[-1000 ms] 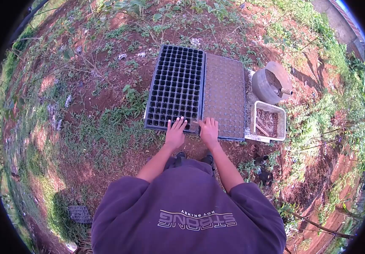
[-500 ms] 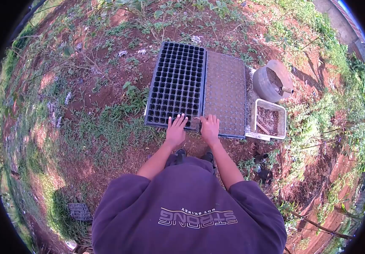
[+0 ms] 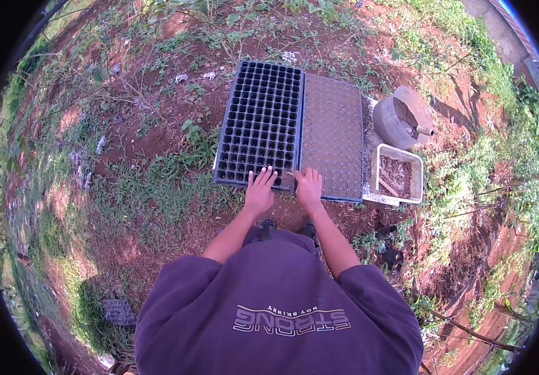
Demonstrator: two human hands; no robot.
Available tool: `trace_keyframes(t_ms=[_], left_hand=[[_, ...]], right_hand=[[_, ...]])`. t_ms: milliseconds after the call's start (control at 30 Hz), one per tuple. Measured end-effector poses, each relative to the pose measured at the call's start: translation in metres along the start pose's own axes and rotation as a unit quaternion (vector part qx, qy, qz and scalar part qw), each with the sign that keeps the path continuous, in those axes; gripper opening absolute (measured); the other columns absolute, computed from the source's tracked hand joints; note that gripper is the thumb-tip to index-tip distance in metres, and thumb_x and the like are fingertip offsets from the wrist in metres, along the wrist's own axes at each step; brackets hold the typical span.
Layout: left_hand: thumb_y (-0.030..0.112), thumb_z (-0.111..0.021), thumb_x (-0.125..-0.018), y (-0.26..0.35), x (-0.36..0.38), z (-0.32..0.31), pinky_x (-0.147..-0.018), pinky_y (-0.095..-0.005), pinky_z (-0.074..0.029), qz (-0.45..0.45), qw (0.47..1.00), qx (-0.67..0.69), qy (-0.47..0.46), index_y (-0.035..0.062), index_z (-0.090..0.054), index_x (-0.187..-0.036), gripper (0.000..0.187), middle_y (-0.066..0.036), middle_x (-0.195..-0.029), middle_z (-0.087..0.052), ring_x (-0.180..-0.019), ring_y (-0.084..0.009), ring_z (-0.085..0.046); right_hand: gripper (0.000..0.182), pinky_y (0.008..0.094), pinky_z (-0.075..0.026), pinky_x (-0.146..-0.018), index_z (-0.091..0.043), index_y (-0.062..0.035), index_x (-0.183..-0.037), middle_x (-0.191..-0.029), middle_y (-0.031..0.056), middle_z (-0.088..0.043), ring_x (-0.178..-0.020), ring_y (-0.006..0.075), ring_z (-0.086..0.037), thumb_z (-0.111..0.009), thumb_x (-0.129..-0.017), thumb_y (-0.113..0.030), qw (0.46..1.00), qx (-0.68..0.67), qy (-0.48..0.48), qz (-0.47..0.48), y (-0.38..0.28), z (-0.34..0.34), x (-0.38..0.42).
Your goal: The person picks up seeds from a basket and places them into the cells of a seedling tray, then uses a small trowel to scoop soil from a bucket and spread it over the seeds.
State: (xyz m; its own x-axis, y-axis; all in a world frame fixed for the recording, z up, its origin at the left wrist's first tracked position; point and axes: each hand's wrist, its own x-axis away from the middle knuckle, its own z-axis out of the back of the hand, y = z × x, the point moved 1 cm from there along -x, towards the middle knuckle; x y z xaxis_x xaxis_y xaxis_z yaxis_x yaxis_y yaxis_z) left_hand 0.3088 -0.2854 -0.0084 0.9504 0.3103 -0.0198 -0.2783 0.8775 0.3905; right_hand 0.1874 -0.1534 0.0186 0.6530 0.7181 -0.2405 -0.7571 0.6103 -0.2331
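A black seedling tray (image 3: 260, 119) with rows of dark square cells lies in front of me. Beside it on the right is a second tray (image 3: 333, 134), its cells filled level with brown soil. My left hand (image 3: 259, 192) rests with fingers spread on the near edge of the black tray. My right hand (image 3: 309, 189) is at the seam between the trays, fingers stretched over the near left corner of the filled one. A few cells in the black tray's near right corner look brown with soil. Anything small under the right fingertips is too fine to make out.
Right of the trays stands a round translucent tub (image 3: 387, 122) with soil and a handled tool (image 3: 424, 131) in it. Nearer is a pale rectangular container (image 3: 418, 181) holding reddish-brown material and a stick. Weeds and red earth surround them; a thin branch (image 3: 476, 336) lies lower right.
Both hands stay at nearly the same spots. The right hand has shifted very slightly; the trays and containers are where they were.
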Motion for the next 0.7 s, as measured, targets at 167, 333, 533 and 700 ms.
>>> trace_keyframes(t_ms=[167,333,533,700], left_hand=[[0.012,-0.054,-0.080,0.000,0.000,-0.001,-0.115,-0.0522,-0.010,-0.002,1.000,-0.001,-0.001,0.0126,-0.039,-0.141,0.062,-0.008,-0.150,-0.032,-0.139,-0.0230,-0.028],[0.012,-0.053,-0.080,0.001,0.000,0.002,-0.116,-0.0522,-0.009,0.002,1.000,0.001,-0.010,0.0124,-0.039,-0.141,0.062,-0.008,-0.150,-0.031,-0.140,-0.0228,-0.026],[0.012,-0.053,-0.080,0.001,-0.002,0.000,-0.116,-0.0519,-0.009,0.008,1.000,-0.001,-0.016,0.0123,-0.038,-0.141,0.062,-0.007,-0.151,-0.030,-0.140,-0.0222,-0.025],[0.013,-0.053,-0.081,0.000,0.000,-0.003,-0.115,-0.0520,-0.011,-0.001,1.000,-0.008,-0.002,0.0130,-0.039,-0.141,0.061,-0.008,-0.149,-0.032,-0.139,-0.0236,-0.029]], right_hand=[[0.030,0.0407,-0.039,-0.082,-0.067,-0.0114,-0.099,-0.095,0.0134,-0.054,-0.096,0.0305,-0.050,-0.056,-0.073,-0.002,0.999,0.026,-0.024,-0.015,-0.001,-0.005,-0.006],[0.030,0.0411,-0.040,-0.082,-0.067,-0.0113,-0.099,-0.095,0.0137,-0.054,-0.097,0.0308,-0.050,-0.057,-0.072,-0.001,0.993,0.053,-0.093,0.041,0.002,0.000,-0.018],[0.024,0.0407,-0.039,-0.080,-0.066,-0.0129,-0.098,-0.092,0.0104,-0.053,-0.093,0.0283,-0.050,-0.059,-0.077,-0.005,0.999,-0.032,0.010,0.020,0.012,0.004,-0.010],[0.022,0.0398,-0.039,-0.079,-0.067,-0.0138,-0.097,-0.090,0.0092,-0.052,-0.090,0.0275,-0.051,-0.058,-0.079,-0.005,0.999,-0.028,0.020,0.028,0.016,0.005,-0.004]])
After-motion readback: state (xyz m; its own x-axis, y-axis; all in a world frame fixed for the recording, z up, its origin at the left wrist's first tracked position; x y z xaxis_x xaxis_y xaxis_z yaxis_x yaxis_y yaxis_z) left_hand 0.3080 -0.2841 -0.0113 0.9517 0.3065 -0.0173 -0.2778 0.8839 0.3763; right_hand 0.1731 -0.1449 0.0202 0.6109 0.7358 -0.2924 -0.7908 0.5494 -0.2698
